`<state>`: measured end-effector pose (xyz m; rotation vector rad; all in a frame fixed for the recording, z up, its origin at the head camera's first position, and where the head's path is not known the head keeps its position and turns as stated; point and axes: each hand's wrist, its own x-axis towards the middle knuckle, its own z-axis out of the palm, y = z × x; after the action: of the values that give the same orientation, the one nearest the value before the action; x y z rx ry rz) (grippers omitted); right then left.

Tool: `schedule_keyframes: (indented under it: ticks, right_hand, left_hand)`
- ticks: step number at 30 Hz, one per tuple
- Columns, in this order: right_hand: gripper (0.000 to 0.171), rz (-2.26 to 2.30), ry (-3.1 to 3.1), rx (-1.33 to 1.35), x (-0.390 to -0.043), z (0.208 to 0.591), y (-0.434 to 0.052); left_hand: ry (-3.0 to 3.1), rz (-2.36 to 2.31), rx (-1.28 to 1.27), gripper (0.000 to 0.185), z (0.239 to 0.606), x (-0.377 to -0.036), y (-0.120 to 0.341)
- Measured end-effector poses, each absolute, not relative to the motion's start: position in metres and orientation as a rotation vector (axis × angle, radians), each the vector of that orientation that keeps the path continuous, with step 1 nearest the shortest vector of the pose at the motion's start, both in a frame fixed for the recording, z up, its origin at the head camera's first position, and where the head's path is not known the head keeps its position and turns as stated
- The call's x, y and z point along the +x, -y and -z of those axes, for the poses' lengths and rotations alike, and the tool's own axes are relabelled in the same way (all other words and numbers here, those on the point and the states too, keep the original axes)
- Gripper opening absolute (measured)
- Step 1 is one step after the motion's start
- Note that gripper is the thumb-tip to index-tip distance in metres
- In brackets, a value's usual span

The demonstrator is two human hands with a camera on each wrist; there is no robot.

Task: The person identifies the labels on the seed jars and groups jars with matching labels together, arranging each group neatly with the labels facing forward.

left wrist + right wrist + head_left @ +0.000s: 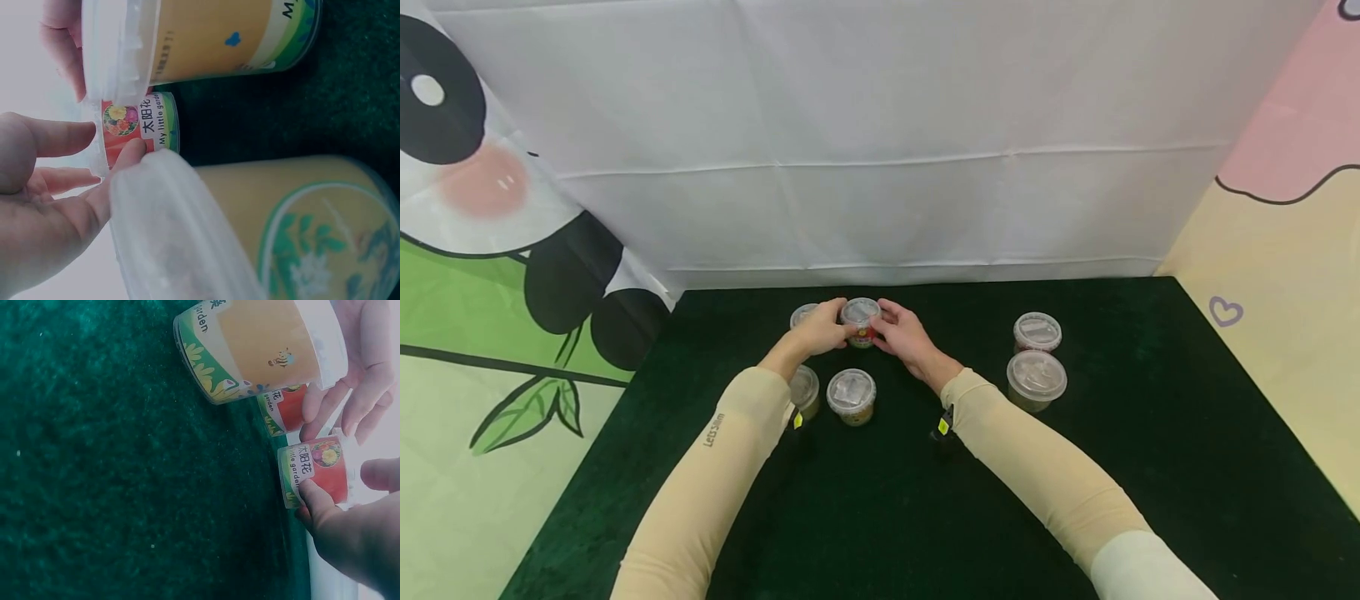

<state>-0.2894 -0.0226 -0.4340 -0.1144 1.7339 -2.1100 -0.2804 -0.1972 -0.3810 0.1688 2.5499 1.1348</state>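
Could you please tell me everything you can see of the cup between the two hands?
The cup looks like clear plastic, with a translucent lid on. Its label is mostly red, with a round flower picture, "My little garden", Chinese characters and a green lower edge. It is upright near the far edge of the dark green table; whether it touches the table is unclear. The left hand and right hand hold it from either side.

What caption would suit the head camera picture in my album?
Left hand and right hand hold a red-labelled cup near the far edge of a green table.
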Motion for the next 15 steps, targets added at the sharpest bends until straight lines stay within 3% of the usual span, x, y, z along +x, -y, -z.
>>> schedule_keyframes:
  ticks: [15]
  right_hand:
    - [0.056, 2.076, -1.787, -0.140, -0.2875, 0.4377, 0.0271]
  left_hand:
    - [-2.648, -0.940, 0.167, 0.064, 0.3794, -0.2757, 0.1970]
